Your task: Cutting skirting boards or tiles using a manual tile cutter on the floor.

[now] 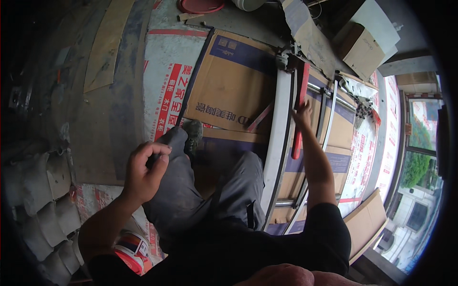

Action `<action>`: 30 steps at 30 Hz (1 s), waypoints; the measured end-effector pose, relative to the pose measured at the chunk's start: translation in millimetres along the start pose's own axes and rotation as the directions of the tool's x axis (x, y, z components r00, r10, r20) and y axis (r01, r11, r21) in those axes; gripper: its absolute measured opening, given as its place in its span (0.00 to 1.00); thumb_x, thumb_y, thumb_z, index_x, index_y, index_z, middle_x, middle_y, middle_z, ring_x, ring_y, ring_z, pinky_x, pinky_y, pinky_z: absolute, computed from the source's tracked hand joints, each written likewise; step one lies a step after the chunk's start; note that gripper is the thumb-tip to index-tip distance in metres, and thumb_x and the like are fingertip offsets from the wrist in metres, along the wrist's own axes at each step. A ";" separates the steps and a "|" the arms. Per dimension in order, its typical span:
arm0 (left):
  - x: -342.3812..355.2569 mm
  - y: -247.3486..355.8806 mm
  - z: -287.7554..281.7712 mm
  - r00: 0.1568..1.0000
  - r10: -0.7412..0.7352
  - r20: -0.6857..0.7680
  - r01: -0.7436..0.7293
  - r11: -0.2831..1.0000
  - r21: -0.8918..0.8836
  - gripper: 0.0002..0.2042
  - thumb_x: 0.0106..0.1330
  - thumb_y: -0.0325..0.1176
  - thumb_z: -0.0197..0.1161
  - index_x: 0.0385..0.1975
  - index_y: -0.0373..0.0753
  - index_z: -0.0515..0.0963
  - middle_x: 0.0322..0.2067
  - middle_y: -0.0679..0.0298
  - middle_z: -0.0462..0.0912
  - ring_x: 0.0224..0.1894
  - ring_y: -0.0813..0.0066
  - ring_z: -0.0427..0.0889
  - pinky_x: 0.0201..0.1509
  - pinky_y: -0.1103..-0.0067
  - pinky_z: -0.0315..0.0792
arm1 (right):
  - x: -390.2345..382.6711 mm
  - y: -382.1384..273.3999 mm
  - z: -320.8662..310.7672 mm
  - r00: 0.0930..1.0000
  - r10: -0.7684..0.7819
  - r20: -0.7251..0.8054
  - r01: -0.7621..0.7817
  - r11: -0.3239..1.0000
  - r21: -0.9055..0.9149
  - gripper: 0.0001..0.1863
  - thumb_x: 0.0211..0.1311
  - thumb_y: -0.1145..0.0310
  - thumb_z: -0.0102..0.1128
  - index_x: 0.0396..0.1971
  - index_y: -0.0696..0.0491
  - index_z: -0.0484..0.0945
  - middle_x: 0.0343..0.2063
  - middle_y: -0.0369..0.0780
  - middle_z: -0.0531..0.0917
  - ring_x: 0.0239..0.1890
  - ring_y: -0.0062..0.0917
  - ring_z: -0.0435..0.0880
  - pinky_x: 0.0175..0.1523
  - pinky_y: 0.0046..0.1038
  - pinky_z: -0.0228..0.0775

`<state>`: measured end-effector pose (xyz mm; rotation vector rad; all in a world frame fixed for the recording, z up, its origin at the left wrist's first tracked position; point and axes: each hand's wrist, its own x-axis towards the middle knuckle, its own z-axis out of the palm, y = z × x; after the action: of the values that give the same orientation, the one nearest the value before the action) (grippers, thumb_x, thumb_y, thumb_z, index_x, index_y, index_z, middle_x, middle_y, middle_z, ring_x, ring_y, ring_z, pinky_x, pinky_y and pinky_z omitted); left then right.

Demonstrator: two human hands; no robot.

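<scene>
Head | red bar (303, 86) | under right fingers (297, 116), protruding both ways

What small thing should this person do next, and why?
Perhaps lower the left hand to steady the long pale strip: that hand is raised and seems to hold nothing, while the right hand is on the red bar, just right of the strip.

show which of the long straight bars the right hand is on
The long, straight red bar, under the right hand; the slim silver metal rails beside it have no hand on them.
</scene>
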<state>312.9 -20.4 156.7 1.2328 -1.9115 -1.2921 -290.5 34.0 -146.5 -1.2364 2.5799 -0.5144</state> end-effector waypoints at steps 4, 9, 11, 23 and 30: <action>-10.6 9.7 -0.2 0.999 0.017 -0.045 -0.017 1.000 0.008 0.04 0.67 0.26 0.61 0.37 0.32 0.78 0.38 0.56 0.85 0.44 0.65 0.84 0.53 0.73 0.74 | -104.1 -46.3 -30.2 1.000 -0.017 0.014 0.019 0.991 -0.129 0.53 0.56 0.53 0.69 0.73 0.58 0.48 0.63 0.60 0.68 0.60 0.55 0.76 0.60 0.49 0.74; 7.7 3.5 12.7 0.999 0.009 0.035 -0.008 1.000 -0.023 0.05 0.67 0.26 0.62 0.38 0.32 0.79 0.36 0.57 0.86 0.41 0.67 0.85 0.49 0.75 0.75 | -111.0 -25.4 -24.4 1.000 -0.001 0.001 0.001 0.999 -0.047 0.50 0.55 0.55 0.67 0.74 0.53 0.50 0.59 0.56 0.73 0.57 0.55 0.78 0.58 0.49 0.74; 12.6 7.5 15.5 0.999 0.030 0.045 -0.031 0.999 0.027 0.05 0.67 0.26 0.62 0.38 0.32 0.79 0.35 0.57 0.86 0.41 0.68 0.85 0.49 0.75 0.75 | -114.2 -17.9 -25.7 0.998 -0.053 -0.014 0.053 0.998 -0.031 0.50 0.55 0.55 0.67 0.74 0.53 0.50 0.58 0.56 0.73 0.57 0.56 0.78 0.59 0.49 0.73; -6.8 -2.6 10.6 0.997 -0.066 -0.040 0.064 0.996 -0.056 0.06 0.68 0.29 0.63 0.39 0.34 0.80 0.36 0.58 0.85 0.40 0.73 0.83 0.50 0.78 0.74 | -126.7 -35.2 -43.0 0.990 0.107 0.097 -0.101 0.993 -0.059 0.53 0.57 0.45 0.64 0.76 0.51 0.48 0.62 0.59 0.70 0.59 0.59 0.75 0.61 0.52 0.69; -11.1 -1.3 3.1 0.998 0.002 -0.055 -0.002 1.000 0.010 0.06 0.67 0.29 0.63 0.37 0.33 0.80 0.32 0.58 0.85 0.38 0.70 0.84 0.45 0.75 0.75 | -134.8 -5.2 -19.9 0.975 0.148 -0.168 -0.182 0.960 -0.212 0.55 0.58 0.33 0.61 0.77 0.50 0.49 0.65 0.53 0.69 0.67 0.50 0.69 0.68 0.50 0.62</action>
<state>315.9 -9.3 155.0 1.2585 -1.8821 -1.2357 -211.0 141.0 -118.4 -1.0684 2.9051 -0.2969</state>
